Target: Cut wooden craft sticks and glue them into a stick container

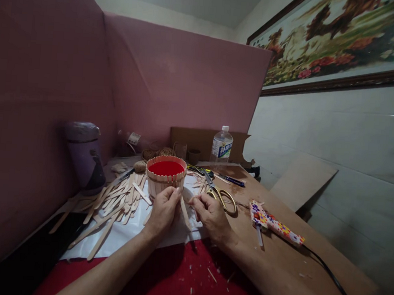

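Observation:
A round red cup clad in upright popsicle sticks [165,176] stands on white paper [127,233]. My left hand [163,211] is closed against the front of the cup, fingertips pressing a stick on its wall. My right hand [210,216] sits just right of it, fingers pinched on a loose popsicle stick [185,214] that slants down between the two hands. Both forearms reach in from the bottom edge.
Several loose popsicle sticks [110,204] lie left of the cup. Gold-handled scissors [222,197], a flower-patterned glue gun [274,224] with black cord, pens [230,179] and a water bottle [221,145] lie to the right. A purple jug [82,154] stands left, against pink partition walls.

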`<state>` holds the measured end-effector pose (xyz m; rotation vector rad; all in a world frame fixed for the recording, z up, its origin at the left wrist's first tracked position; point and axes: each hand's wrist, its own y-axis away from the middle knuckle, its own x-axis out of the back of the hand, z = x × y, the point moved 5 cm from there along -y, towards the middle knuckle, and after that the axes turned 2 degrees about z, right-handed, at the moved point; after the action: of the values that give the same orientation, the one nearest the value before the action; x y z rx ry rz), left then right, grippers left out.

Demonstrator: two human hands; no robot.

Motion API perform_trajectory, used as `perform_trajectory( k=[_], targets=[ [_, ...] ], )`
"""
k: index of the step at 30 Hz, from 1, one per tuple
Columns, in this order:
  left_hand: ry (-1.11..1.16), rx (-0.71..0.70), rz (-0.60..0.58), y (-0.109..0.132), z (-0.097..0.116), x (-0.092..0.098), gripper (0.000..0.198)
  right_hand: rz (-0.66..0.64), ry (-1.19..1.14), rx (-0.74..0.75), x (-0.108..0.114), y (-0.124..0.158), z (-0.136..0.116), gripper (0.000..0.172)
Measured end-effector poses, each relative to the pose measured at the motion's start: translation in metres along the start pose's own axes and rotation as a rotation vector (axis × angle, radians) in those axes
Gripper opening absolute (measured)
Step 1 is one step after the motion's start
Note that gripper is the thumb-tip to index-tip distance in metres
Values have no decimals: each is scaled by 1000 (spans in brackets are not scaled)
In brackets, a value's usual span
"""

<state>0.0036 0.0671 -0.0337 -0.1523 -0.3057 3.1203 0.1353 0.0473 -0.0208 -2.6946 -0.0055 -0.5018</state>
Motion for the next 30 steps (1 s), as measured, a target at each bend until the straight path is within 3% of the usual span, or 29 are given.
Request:
perform_trajectory(
  k=[5,10,18,24,30],
  targets=[
    [21,-13,-10,1,0,-1,39,-32,2,19,-2,2,-5,20],
    [-61,-83,-26,2,3,-2,39,-62,-50,34,-5,2,-3,29],
    [-154,-132,-61,5,7,-7,34,-90,-208,-32,-12,-3,8,17],
    [-194,-138,-58,4,8,-5,26,-66,-69,28,-7,0,5,19],
    [-314,-262,15,3,13,-1,23,-105,-25,67,-7,3,-1,16]
  ],
)
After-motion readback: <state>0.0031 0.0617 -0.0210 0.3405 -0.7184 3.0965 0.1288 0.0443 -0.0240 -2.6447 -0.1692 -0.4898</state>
